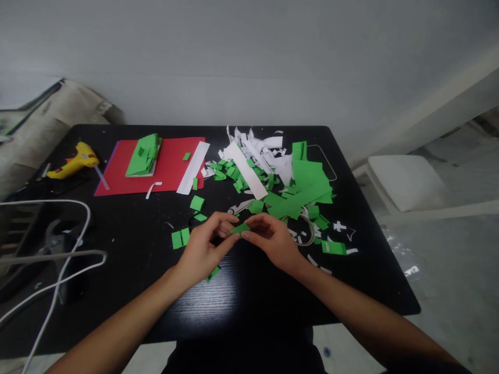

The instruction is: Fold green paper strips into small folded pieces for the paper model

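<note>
Between the fingertips of both hands is a small piece of green paper, held just above the table's front half. My left hand pinches its left end, and my right hand pinches its right end. Behind my fingers lie scissors, partly covered. A roll of tape rests beside my right hand, with scraps inside its ring. Left of my left hand are folded green paper pieces, and another green piece lies partly hidden under that hand.
A heap of white paper scraps and larger green sheets covers the back right of the black table. On the left are a red sheet, a yellow glue gun, pliers and a white cable.
</note>
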A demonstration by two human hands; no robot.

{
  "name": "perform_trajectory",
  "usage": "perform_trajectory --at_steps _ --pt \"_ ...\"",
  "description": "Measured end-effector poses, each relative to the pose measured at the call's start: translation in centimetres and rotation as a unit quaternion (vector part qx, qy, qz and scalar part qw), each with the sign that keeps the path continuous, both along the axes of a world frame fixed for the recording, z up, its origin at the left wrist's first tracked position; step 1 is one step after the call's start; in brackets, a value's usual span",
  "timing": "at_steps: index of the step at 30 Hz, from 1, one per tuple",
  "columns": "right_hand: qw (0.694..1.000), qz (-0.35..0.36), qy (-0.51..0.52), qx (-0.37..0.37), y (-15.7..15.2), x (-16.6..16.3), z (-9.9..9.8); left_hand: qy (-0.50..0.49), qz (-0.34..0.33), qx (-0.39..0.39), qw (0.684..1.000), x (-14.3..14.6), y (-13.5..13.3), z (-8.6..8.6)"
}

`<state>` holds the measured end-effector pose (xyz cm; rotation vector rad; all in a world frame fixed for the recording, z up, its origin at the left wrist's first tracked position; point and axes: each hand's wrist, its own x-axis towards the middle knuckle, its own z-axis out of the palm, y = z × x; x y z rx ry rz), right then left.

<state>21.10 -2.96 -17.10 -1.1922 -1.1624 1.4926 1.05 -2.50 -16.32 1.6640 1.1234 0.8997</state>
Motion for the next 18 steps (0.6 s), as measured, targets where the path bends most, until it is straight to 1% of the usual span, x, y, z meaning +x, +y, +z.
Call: perform_trajectory --at_steps 4,7,9,14,18 --pt "1.000 0.022 0.014 -0.015 0.15 0.12 0.15 0.015 -0.054 0.031 0.998 0.08 0.08 0.36" --pt "0.999 0.019 0.023 -0.024 0.06 0.02 0.13 0.048 -0.095 0.058 0.993 0.09 0.10 0.85" --pt "0.999 0.013 0.029 -0.030 0.00 -0.06 0.07 0.060 -0.101 0.074 0.990 0.06 0.09 0.93" --pt "0.999 0.012 0.034 -0.035 0.03 -0.04 0.14 0.086 -0.081 0.122 0.985 -0.07 0.10 0.42" --pt "0.999 0.013 0.023 -0.043 0.10 0.09 0.47 0.117 -0.113 0.172 0.972 -0.34 0.26 0.34"
